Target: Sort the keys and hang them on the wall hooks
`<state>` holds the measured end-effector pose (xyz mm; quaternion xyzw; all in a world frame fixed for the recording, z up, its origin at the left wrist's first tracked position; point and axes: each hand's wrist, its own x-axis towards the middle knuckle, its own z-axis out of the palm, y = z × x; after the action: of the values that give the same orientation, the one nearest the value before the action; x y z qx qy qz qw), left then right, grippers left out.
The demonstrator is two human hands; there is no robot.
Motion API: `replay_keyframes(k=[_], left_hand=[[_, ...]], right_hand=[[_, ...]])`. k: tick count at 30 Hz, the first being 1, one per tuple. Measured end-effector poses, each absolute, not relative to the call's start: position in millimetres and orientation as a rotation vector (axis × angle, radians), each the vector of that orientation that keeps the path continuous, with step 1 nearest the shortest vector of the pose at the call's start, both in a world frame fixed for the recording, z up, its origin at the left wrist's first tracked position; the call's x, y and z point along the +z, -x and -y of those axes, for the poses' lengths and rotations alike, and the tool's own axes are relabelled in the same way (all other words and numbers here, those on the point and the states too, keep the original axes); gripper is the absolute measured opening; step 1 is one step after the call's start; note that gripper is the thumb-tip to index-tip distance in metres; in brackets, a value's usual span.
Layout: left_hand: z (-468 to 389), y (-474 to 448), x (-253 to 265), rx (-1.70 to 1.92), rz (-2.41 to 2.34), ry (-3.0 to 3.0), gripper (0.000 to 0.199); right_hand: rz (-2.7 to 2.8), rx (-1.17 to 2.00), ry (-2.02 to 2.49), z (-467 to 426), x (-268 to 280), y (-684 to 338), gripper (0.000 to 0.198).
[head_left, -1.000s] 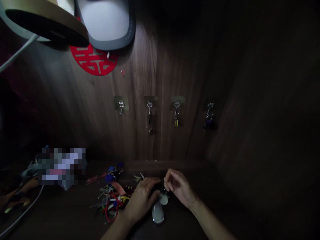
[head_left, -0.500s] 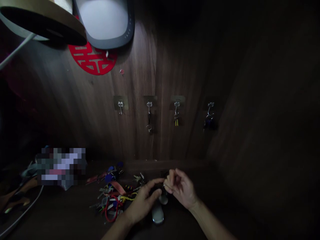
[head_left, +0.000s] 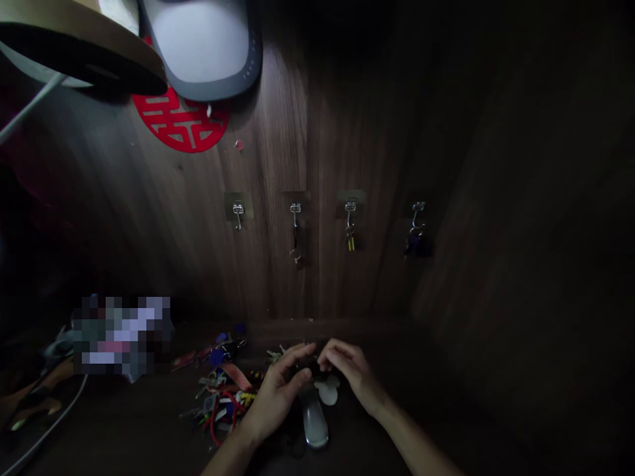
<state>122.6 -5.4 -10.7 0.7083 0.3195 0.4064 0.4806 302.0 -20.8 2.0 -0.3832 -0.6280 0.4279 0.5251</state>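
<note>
My left hand (head_left: pixel 279 390) hovers over the dark surface, thumb and fingers apart, just right of a pile of keys (head_left: pixel 215 403) with red and yellow cords. Close beside it, my right hand (head_left: pixel 354 375) has its fingers curled together; whatever is in them, if anything, is too small and dark to make out. Below and between the hands lies a smooth grey oblong fob (head_left: pixel 315 423). A pale tag with rounded lobes (head_left: pixel 328 391) lies beside the fob, under my right fingertips. Small dark parts between the fingertips are unclear.
On the wood panel are several metal hooks: a bare one (head_left: pixel 238 215), and others bearing a ring (head_left: pixel 296 256), yellow-marked keys (head_left: pixel 350 242) and a dark bunch (head_left: pixel 414 244). A red paper cutout (head_left: pixel 186 129) and grey device (head_left: pixel 203 46) are above. A blurred-out bundle (head_left: pixel 122 337) lies left.
My right hand has turned and lowered its fingers, which were raised and folded before. The pale tag now shows more fully beside the fob. My left hand has shifted slightly left.
</note>
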Motion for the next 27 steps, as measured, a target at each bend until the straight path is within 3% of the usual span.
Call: replay_keyframes(k=[7, 19, 22, 27], left_hand=[[4, -118, -9, 1.009, -0.818, -1.714, 0.041], [6, -118, -11, 1.013, -0.727, -1.687, 0.056], [5, -119, -13, 1.065, -0.838, -1.769, 0.051], [2, -116, -19, 0.987, -0.987, -2.067, 0.026]], right_hand=[[1.876, 0.521, 1.032, 25, -1, -299, 0.021], [1.998, 0.371, 1.057, 22, -8, -298, 0.037], [1.929, 0.371, 1.076, 22, -6, -302, 0.037], [1.782, 0.250, 1.107, 19, -3, -315, 0.036]])
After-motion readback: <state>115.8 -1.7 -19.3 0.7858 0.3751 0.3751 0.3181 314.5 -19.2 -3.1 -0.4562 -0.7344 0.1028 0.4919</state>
